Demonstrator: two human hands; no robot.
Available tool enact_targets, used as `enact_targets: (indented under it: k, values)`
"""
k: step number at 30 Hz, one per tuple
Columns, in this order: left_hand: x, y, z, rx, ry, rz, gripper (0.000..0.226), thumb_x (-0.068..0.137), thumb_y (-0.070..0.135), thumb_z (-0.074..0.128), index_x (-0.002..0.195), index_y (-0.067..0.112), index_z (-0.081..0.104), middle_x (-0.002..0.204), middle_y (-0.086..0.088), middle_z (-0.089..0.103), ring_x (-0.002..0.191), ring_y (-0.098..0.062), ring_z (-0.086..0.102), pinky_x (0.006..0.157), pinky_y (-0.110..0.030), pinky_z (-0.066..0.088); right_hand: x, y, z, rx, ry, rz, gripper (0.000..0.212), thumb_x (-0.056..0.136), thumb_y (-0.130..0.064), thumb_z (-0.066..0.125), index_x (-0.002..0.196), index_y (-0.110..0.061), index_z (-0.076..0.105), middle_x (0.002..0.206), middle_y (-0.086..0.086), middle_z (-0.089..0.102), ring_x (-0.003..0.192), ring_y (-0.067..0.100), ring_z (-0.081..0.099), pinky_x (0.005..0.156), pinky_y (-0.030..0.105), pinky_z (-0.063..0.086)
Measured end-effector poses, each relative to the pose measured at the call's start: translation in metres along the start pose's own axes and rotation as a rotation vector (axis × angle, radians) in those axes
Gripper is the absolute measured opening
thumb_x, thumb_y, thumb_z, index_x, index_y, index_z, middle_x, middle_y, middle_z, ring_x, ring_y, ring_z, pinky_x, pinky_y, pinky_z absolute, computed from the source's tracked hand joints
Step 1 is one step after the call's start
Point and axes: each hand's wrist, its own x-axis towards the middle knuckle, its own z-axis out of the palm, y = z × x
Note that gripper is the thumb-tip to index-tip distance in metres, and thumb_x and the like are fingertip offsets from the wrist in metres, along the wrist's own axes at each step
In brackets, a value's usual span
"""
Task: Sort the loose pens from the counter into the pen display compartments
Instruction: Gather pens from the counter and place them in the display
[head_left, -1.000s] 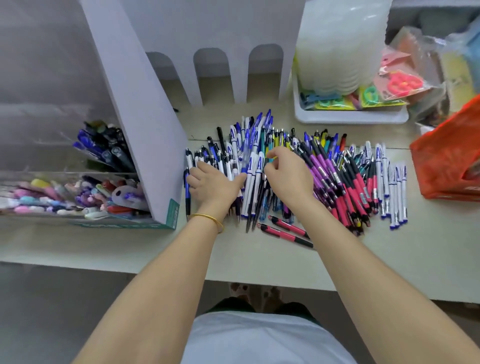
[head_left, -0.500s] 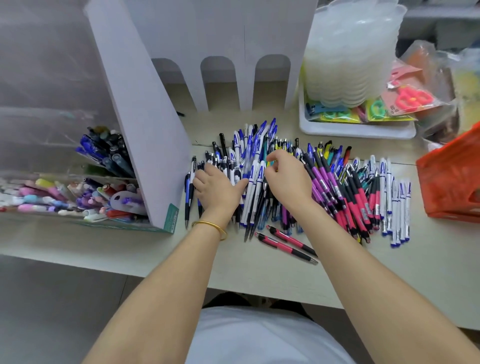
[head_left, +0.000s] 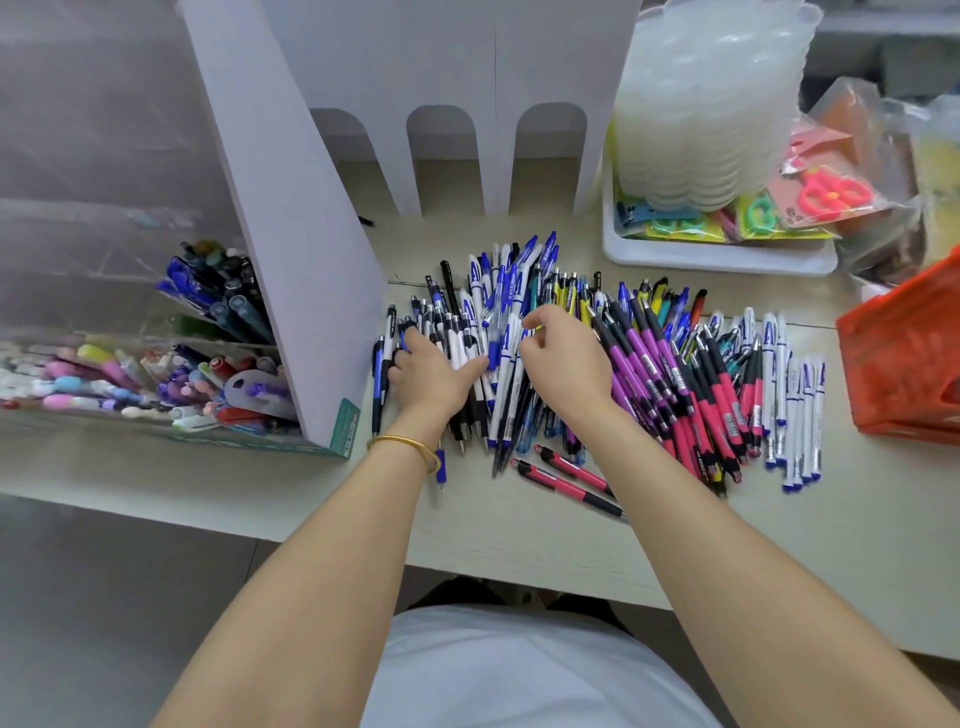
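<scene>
A big pile of loose pens (head_left: 649, 364) lies spread over the beige counter (head_left: 519, 540): white-and-blue ones, purple, pink, some yellow and teal. My left hand (head_left: 431, 371) rests on the pile's left part, its fingers curled round a bunch of white, black and blue pens (head_left: 467, 338). My right hand (head_left: 566, 356) sits just to its right, fingertips pinching a pen in the middle of the pile. The clear pen display (head_left: 130, 343) stands at the left, its compartments holding dark blue pens (head_left: 223, 296) and pastel pens (head_left: 93, 379).
A tall white cardboard panel (head_left: 291, 249) stands between the display and the pile. At the back right a white tray (head_left: 717, 257) carries stacked translucent lids (head_left: 711, 104) and packed scissors (head_left: 831, 195). An orange bag (head_left: 909, 364) stands at the right edge. Two pink pens (head_left: 566, 480) lie near the front.
Both hands stay on the pile. My right fingertips have curled in tighter on a pen, and my left fingers have closed further round the bunch.
</scene>
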Motion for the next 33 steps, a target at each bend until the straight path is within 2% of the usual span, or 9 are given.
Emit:
enact_targets:
  k: [10,15,18,20,24,26,28,30,33]
  values:
    - [0.001,0.002,0.003,-0.067,0.037,0.003,0.076,0.079,0.029,0.076,0.133,0.000,0.031,0.131,-0.020,0.048,0.121,-0.038,0.048,0.095,-0.045,0.047,-0.004,0.002,0.001,0.000,0.003,0.013,0.030,0.094,-0.015,0.044,0.121,-0.017,0.057,0.112,0.000,0.063,0.084,0.017,0.059,0.068,0.035,0.052]
    - [-0.001,0.003,0.002,-0.161,0.042,-0.024,0.067,0.079,0.015,0.071,0.132,0.000,0.032,0.104,-0.012,0.057,0.096,-0.031,0.061,0.076,-0.038,0.054,-0.007,0.002,0.000,0.008,0.001,0.013,0.031,0.093,-0.013,0.044,0.121,-0.015,0.058,0.109,0.000,0.063,0.082,0.016,0.059,0.069,0.037,0.054]
    - [-0.005,0.002,-0.001,-0.206,0.045,-0.058,0.064,0.083,0.015,0.066,0.134,0.000,0.030,0.076,0.001,0.044,0.069,-0.017,0.051,0.061,-0.030,0.044,-0.009,0.003,0.001,0.033,0.006,0.005,0.030,0.093,-0.012,0.044,0.121,-0.015,0.058,0.106,0.000,0.064,0.069,0.012,0.054,0.061,0.032,0.050]
    - [-0.004,-0.002,-0.003,-0.279,0.040,-0.074,0.064,0.083,0.015,0.065,0.134,0.000,0.030,0.082,-0.002,0.046,0.068,-0.015,0.047,0.061,-0.030,0.041,-0.010,0.003,0.001,0.054,0.017,-0.004,0.030,0.093,-0.011,0.044,0.120,-0.014,0.058,0.102,0.000,0.063,0.064,0.009,0.050,0.059,0.032,0.047]
    - [-0.002,-0.006,-0.009,-0.485,-0.010,-0.095,0.063,0.080,0.012,0.064,0.134,0.001,0.033,0.108,-0.012,0.053,0.088,-0.021,0.055,0.068,-0.031,0.047,-0.012,-0.002,0.001,0.129,0.009,-0.010,0.028,0.093,-0.010,0.044,0.117,-0.014,0.059,0.086,-0.007,0.058,0.072,0.020,0.062,0.069,0.042,0.055]
    - [-0.006,-0.003,-0.015,-0.606,-0.031,-0.091,0.066,0.076,0.013,0.065,0.134,0.001,0.037,0.110,-0.014,0.057,0.097,-0.026,0.060,0.079,-0.038,0.054,-0.015,-0.005,0.002,0.223,-0.001,-0.008,0.027,0.093,-0.009,0.044,0.114,-0.016,0.059,0.078,-0.005,0.057,0.073,0.026,0.066,0.070,0.045,0.055]
    - [-0.011,0.002,-0.021,-0.702,-0.069,-0.073,0.075,0.067,0.018,0.067,0.134,-0.001,0.039,0.111,-0.016,0.060,0.098,-0.028,0.063,0.082,-0.046,0.057,-0.018,-0.007,0.002,0.338,-0.016,0.013,0.024,0.093,-0.007,0.045,0.110,-0.017,0.060,0.081,0.000,0.060,0.068,0.022,0.066,0.069,0.042,0.055]
    - [-0.012,0.005,-0.024,-0.743,-0.100,-0.048,0.070,0.066,0.018,0.066,0.129,0.000,0.043,0.105,-0.015,0.061,0.092,-0.025,0.064,0.073,-0.042,0.058,-0.022,-0.008,0.000,0.498,-0.066,0.087,0.020,0.095,-0.008,0.045,0.107,-0.016,0.058,0.088,0.005,0.062,0.059,0.013,0.062,0.063,0.035,0.056]
    - [-0.015,0.017,-0.031,-0.853,-0.095,0.006,0.032,0.079,0.004,0.063,0.107,0.010,0.049,0.082,-0.005,0.055,0.068,-0.016,0.058,0.054,-0.027,0.051,-0.028,-0.009,-0.003,0.714,-0.213,0.282,0.020,0.099,-0.017,0.045,0.111,-0.008,0.058,0.090,0.008,0.064,0.064,0.016,0.062,0.061,0.030,0.056]
